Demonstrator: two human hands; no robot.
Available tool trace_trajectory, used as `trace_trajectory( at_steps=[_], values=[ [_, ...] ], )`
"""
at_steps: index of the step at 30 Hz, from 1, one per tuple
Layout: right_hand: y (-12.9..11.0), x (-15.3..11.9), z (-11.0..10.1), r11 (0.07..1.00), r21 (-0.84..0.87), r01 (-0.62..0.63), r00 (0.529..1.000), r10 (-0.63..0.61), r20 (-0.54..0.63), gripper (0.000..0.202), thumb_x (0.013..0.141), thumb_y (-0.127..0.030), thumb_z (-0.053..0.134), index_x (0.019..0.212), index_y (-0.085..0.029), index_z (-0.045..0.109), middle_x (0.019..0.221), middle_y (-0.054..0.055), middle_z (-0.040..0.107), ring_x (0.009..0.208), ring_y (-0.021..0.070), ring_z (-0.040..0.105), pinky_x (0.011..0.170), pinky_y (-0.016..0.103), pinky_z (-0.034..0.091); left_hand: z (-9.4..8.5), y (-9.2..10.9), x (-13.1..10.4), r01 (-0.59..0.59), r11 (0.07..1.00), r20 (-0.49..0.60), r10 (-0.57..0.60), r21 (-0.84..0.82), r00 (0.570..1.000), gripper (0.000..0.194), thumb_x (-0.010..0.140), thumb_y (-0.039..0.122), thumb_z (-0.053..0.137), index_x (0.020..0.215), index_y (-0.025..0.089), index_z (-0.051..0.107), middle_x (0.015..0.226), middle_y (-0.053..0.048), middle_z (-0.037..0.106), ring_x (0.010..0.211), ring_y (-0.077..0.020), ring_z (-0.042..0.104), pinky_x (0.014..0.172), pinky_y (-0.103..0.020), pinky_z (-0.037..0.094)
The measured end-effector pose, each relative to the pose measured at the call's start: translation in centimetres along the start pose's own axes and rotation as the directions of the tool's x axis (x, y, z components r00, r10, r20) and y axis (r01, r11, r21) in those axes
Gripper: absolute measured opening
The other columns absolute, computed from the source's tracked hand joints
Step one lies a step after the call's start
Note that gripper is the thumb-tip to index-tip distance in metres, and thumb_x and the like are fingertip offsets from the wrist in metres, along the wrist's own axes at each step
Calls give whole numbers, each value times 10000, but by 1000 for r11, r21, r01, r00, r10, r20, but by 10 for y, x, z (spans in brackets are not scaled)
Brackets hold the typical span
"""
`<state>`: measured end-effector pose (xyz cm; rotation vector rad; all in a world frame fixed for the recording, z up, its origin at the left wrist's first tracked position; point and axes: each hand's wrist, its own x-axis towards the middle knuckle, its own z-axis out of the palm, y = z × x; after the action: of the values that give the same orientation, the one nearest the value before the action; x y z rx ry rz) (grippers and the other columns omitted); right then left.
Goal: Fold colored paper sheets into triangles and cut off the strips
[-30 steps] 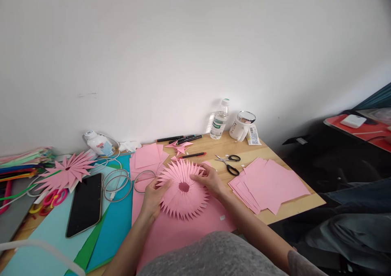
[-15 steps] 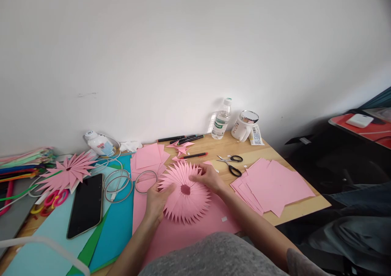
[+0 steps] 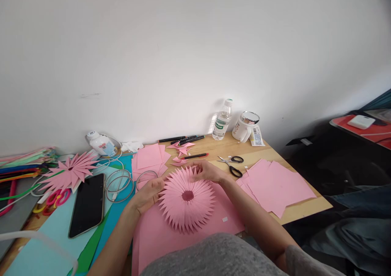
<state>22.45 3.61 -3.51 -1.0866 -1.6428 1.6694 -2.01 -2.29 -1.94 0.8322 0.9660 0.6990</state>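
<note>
A round pink folded-paper flower [image 3: 199, 213] with pointed pleats and a dark pink hole in its middle lies before me, over pink paper sheets [image 3: 152, 253]. My left hand [image 3: 149, 194] is closed at its left rim, the fingertips partly hidden by the points. At the upper right edge, my right hand [image 3: 206, 171] pinches pleats between thumb and fingers. Small pink folded pieces [image 3: 183, 149] lie just beyond the flower, near a marker [image 3: 195, 156]. Black-handled scissors [image 3: 235, 166] rest open to the right of my right hand.
Pink square sheets [image 3: 275, 186] are stacked at right, others [image 3: 149, 156] at back left. A water bottle [image 3: 222, 121] and white mug [image 3: 242, 128] stand by the wall. Leftward are a phone [image 3: 87, 204], coiled cable [image 3: 119, 186], another pink paper flower [image 3: 69, 172] and a white bottle [image 3: 102, 143].
The flower has shifted slightly toward me and right. My left thumb has moved off its top face back to the rim; my right hand has stayed at the upper edge.
</note>
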Motion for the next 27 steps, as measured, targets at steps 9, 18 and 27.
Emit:
trace_trajectory(
  at_steps=[9, 18, 27],
  values=[
    [7, -19, -4, 998, 22, 62, 943, -52, -329, 579, 781, -537, 548, 1220, -165, 484, 986, 100, 644, 866, 186, 614, 791, 358, 481, 9, -13, -10, -11, 1000, -250, 9, -8, 968, 305, 557, 372, 781, 732, 146, 675, 655, -30, 663, 567, -122, 575, 540, -224, 423],
    [31, -57, 46, 988, 114, 104, 910, -48, -411, 510, 753, -490, 602, 1143, -168, 541, 994, 110, 644, 911, 234, 603, 824, 377, 478, 21, -25, -15, -157, 972, -354, 87, -174, 931, 339, 543, 316, 788, 823, 153, 690, 744, -52, 701, 682, -188, 641, 615, -277, 486],
    [7, -61, 65, 995, -97, 31, 725, -89, -683, 348, 736, -413, 604, 979, -163, 610, 914, 58, 660, 831, 223, 596, 737, 323, 468, 36, -32, -10, -157, 963, -359, 71, -217, 931, 289, 517, 266, 805, 726, 119, 671, 690, -57, 701, 715, -221, 654, 629, -300, 508]
  ],
)
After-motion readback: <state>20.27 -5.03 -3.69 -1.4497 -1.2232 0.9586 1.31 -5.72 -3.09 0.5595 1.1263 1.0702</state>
